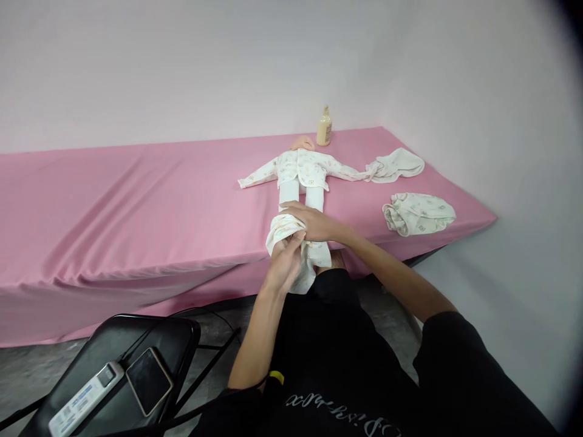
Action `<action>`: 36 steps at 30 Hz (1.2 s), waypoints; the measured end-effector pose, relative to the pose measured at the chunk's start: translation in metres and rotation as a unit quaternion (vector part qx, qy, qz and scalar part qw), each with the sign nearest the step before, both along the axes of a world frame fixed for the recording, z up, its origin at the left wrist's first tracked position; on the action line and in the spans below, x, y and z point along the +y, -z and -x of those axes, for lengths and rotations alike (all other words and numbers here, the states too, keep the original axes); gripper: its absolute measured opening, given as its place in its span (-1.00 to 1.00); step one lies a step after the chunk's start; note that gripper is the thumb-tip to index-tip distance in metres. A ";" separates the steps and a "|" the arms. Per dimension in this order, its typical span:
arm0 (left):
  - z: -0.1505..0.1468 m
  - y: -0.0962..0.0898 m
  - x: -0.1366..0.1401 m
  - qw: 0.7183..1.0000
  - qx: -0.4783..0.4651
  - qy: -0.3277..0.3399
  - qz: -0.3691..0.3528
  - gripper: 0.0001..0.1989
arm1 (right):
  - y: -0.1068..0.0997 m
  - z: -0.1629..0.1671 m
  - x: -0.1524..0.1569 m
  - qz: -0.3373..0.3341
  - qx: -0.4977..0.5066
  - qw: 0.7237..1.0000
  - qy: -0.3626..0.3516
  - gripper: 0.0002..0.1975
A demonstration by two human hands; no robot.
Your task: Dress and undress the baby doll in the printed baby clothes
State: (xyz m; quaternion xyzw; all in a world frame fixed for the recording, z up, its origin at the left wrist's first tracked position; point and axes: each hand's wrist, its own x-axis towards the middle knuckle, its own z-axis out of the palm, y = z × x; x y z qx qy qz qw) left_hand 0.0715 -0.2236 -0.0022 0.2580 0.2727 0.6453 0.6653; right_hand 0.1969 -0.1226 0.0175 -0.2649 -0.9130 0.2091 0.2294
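A doll (pixel 302 144) lies on its back on the pink cloth, its feet end towards me. It wears a white printed baby jacket (pixel 302 167) with both sleeves spread, and its legs (pixel 288 191) are white. White printed baby pants (pixel 285 224) are bunched at the lower end of the legs and hang over the table edge. My left hand (pixel 286 262) is closed on the bunched pants, its fingers partly inside the cloth. Across the lower legs lies my right hand (pixel 312 223), its fingers curled against the pants and a leg; the fabric hides part of its grip.
A pump bottle (pixel 324 128) stands near the wall behind the doll. To the right lie a crumpled white cloth (pixel 395 165) and a folded printed garment (pixel 419 214). A black chair (pixel 116 352) at lower left carries a phone (pixel 149 381) and a white power bank (pixel 86 399).
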 end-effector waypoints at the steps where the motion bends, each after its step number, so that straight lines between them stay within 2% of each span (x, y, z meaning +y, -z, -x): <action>1: 0.007 0.002 -0.002 1.000 0.020 0.023 -0.006 -0.73 | -0.001 0.000 0.001 0.000 0.003 1.000 0.004 -0.47; 3: 0.021 0.005 -0.006 0.995 0.071 0.067 -0.011 -0.71 | -0.002 -0.001 0.004 0.001 0.007 1.000 0.012 -0.44; 5: 0.034 0.009 -0.007 0.987 0.146 0.072 -0.020 -0.71 | -0.002 -0.001 0.005 0.001 0.009 1.000 0.009 -0.45; 7: 0.043 0.013 -0.005 0.973 0.224 0.032 -0.030 -0.71 | -0.001 0.001 0.006 0.004 0.011 1.000 0.003 -0.47; 10: 0.048 0.017 0.001 0.948 0.305 -0.083 -0.030 -0.80 | -0.002 0.003 0.005 0.011 0.016 1.000 0.002 -0.52; 13: 0.051 0.017 0.009 0.932 0.321 -0.166 -0.040 -0.88 | -0.003 0.003 0.005 0.019 0.021 1.000 0.010 -0.52; 16: 0.054 0.014 0.016 0.941 0.287 -0.165 -0.064 -0.79 | -0.004 0.002 0.005 0.034 0.024 0.999 0.024 -0.52; 18: 0.056 0.014 0.020 0.936 0.295 -0.164 -0.097 -0.68 | -0.004 0.001 0.007 0.043 0.025 0.998 0.028 -0.53; 20: 0.059 0.016 0.023 0.904 0.360 -0.175 -0.151 -0.62 | -0.003 0.000 0.008 0.047 0.031 0.998 0.027 -0.55; 23: 0.061 0.025 0.029 0.824 0.474 -0.216 -0.224 -0.69 | 0.000 0.000 0.011 0.037 0.042 0.998 0.013 -0.57; 24: 0.061 0.028 0.031 0.807 0.492 -0.228 -0.235 -0.71 | 0.001 0.000 0.012 0.031 0.045 0.998 0.009 -0.56; 25: 0.061 0.030 0.034 0.799 0.497 -0.238 -0.241 -0.73 | 0.002 0.000 0.013 0.027 0.047 0.998 0.005 -0.56; 29: 0.057 0.036 0.044 0.809 0.475 -0.241 -0.249 -0.81 | 0.006 0.001 0.013 0.025 0.052 0.998 -0.010 -0.57; 31: 0.056 0.037 0.050 0.803 0.479 -0.242 -0.259 -0.83 | 0.007 0.000 0.012 0.030 0.055 0.998 -0.013 -0.58; 33: 0.057 0.039 0.054 0.786 0.503 -0.236 -0.271 -0.82 | 0.009 -0.001 0.011 0.041 0.065 0.997 -0.009 -0.55; 36: 0.063 0.042 0.054 0.744 0.566 -0.203 -0.290 -0.77 | 0.014 -0.003 0.014 0.064 0.085 0.994 0.003 -0.47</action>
